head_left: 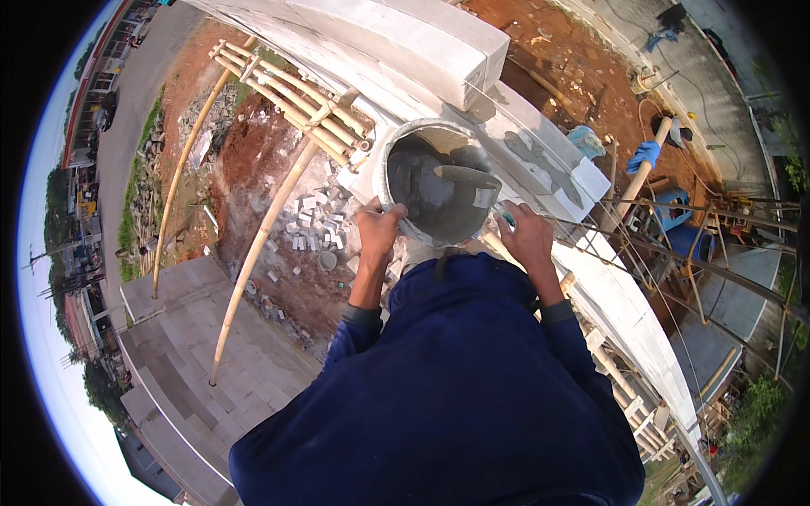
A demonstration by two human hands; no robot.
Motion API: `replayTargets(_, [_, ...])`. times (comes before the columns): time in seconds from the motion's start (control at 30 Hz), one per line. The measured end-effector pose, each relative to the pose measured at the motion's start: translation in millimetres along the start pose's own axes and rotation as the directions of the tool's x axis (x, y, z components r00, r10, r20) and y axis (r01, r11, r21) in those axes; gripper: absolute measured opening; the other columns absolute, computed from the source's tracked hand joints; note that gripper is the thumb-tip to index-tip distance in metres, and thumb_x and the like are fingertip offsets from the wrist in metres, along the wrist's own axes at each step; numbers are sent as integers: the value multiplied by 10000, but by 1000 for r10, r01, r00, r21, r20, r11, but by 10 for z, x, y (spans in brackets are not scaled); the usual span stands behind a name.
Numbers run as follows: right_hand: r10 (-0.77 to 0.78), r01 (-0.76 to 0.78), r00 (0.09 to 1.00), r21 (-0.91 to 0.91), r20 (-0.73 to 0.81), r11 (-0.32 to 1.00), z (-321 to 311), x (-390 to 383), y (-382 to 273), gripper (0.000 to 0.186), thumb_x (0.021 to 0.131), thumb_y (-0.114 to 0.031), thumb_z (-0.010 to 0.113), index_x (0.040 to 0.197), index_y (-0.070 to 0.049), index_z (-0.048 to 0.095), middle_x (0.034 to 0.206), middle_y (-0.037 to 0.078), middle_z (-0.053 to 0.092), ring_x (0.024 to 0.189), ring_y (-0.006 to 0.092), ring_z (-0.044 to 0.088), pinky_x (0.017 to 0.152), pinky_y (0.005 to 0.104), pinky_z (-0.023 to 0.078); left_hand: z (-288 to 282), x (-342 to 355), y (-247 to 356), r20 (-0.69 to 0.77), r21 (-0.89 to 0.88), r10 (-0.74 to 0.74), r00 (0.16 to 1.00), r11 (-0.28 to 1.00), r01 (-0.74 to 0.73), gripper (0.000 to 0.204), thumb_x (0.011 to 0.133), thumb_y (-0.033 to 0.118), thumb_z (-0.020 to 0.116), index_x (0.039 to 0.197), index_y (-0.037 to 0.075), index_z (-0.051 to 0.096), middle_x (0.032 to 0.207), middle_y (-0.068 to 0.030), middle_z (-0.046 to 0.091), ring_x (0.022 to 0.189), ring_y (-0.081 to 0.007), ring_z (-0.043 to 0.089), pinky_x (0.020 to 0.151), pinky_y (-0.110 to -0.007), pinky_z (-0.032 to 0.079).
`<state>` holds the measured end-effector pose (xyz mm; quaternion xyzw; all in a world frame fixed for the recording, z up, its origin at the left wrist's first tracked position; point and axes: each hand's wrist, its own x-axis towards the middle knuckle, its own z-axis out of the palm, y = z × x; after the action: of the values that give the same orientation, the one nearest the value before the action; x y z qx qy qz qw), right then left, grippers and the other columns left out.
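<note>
A round bucket [380,179] with a mortar-smeared rim stands in front of me against the block wall. Wet grey mortar [419,190] lies inside it. My left hand [380,226] is closed on the bucket's near left rim, thumb upward. On the near right side, my right hand [529,239] is closed round the teal handle of a trowel. Its grey-coated blade [468,179] reaches over the bucket's mouth. To the right of the bucket, a bed of wet mortar [544,164] is spread on the top of the wall [591,179].
A large pale block [430,38] sits on the wall beyond the bucket. Bamboo scaffold poles [295,101] stand at left, above broken blocks [312,221] far below. Another bamboo pole with blue cloth [644,158] rises at right. A thin string runs along the wall.
</note>
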<state>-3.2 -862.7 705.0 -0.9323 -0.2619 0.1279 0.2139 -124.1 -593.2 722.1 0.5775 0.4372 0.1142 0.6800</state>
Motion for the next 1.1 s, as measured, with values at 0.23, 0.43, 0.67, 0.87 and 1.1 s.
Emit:
replayTargets(0.23, [-174, 192, 919, -15, 352, 981, 483, 349, -416, 290, 910, -266, 703, 1069, -24, 730, 835, 237, 727, 864, 399, 738, 734, 521, 571, 111, 0, 81, 96, 102, 79, 992, 991, -89, 101, 816, -27, 700, 902, -51, 748, 788, -39, 723, 658, -92, 629, 600, -273, 489])
replayTargets(0.43, [-36, -644, 657, 586, 753, 492, 341, 320, -383, 297, 994, -302, 709, 1044, -10, 706, 656, 37, 577, 445, 112, 489, 391, 297, 347, 60, 111, -89, 143, 216, 88, 986, 969, -118, 185, 838, -2, 679, 1005, -66, 726, 852, -93, 740, 668, -158, 701, 552, -287, 580])
replayTargets(0.67, [67, -681, 720, 684, 691, 259, -54, 142, -50, 303, 987, -329, 707, 983, -27, 683, 666, 4, 543, 435, 67, 416, 379, 264, 286, -139, 60, -313, 18, -63, -101, 995, 993, 102, 213, 845, 14, 697, 1044, -62, 683, 885, -121, 720, 710, -205, 712, 572, -366, 653])
replayTargets(0.87, [270, -210, 960, 451, -74, 868, -77, 600, 506, 434, 969, -360, 666, 1155, 31, 692, 814, 221, 705, 787, 371, 709, 739, 473, 538, -302, 114, -389, -84, -89, -190, 978, 979, 183, 306, 856, 57, 702, 1126, -74, 644, 980, -142, 707, 793, -240, 715, 640, -399, 659])
replayTargets(1.1, [194, -201, 975, -60, -113, 978, 162, 1161, 574, 458, 993, -335, 613, 1335, -31, 631, 1046, 274, 728, 966, 456, 710, 864, 545, 556, -551, 128, -550, -141, -145, -187, 972, 975, 167, 274, 865, 15, 674, 1107, -105, 629, 974, -171, 698, 796, -283, 734, 682, -432, 672])
